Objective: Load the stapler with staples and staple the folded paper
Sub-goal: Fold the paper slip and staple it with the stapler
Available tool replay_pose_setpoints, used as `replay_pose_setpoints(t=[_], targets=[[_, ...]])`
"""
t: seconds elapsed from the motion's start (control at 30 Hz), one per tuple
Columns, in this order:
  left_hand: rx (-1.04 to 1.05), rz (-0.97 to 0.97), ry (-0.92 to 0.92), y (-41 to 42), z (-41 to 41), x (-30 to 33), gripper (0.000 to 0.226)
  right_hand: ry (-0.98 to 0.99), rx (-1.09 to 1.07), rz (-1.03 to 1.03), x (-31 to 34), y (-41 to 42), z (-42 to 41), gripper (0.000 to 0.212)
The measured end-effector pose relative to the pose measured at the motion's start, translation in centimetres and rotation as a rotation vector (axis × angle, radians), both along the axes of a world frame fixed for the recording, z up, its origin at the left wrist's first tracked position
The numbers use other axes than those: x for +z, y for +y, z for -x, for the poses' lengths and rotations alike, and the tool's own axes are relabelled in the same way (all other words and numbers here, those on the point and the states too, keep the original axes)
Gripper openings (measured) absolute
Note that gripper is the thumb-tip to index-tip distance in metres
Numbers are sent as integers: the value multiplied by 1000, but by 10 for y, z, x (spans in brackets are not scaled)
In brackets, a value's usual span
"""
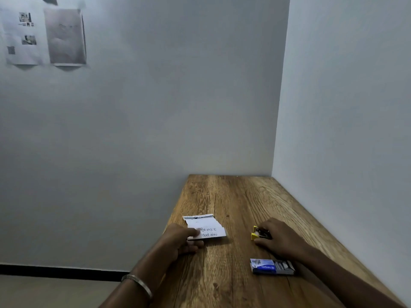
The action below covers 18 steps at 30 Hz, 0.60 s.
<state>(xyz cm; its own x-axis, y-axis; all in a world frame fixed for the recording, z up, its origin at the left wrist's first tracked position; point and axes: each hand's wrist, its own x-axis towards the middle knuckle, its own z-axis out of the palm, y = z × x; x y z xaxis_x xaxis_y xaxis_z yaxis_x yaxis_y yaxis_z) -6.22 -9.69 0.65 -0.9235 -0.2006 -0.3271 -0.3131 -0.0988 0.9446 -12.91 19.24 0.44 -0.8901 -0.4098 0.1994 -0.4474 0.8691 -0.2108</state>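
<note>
Yellow and black, the small stapler (260, 234) lies under the fingers of the right hand (279, 237), midway between the table's (233, 196) left and right edges; how firmly that hand grips it cannot be told. White with printed text, the folded paper (205, 226) sits by the left edge, its near corner pinched between thumb and fingers of the left hand (181, 240), which wears a metal bangle (139, 285) at the wrist. A blue staple box (271, 266), open at one end, rests near the front edge. The wood-grain table fills a corner of grey walls, where two printed sheets (44, 36) hang.
</note>
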Motion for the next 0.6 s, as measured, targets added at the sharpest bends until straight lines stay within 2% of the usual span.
replay_pose_setpoints(t=[0.13, 0.27, 0.33, 0.4, 0.53, 0.6], targets=[[16, -49, 8, -1, -3, 1, 21, -8, 53, 166, -3, -8, -2, 24], [43, -148, 14, -4, -6, 4, 19, -94, 111, 482, 4, -30, -12, 8], [60, -211, 17, -5, -6, 5, 22, -245, 120, 649, 11, -43, -18, 9], [70, -257, 20, -4, -6, 7, 24, -463, 106, 785, 18, -55, -23, 24], [60, -289, 41, 1, -2, 13, 21, -835, 46, 968, 25, -66, -26, 38], [40, -273, 42, 4, -1, 17, 18, -951, 55, 1018, 23, -67, -27, 42]])
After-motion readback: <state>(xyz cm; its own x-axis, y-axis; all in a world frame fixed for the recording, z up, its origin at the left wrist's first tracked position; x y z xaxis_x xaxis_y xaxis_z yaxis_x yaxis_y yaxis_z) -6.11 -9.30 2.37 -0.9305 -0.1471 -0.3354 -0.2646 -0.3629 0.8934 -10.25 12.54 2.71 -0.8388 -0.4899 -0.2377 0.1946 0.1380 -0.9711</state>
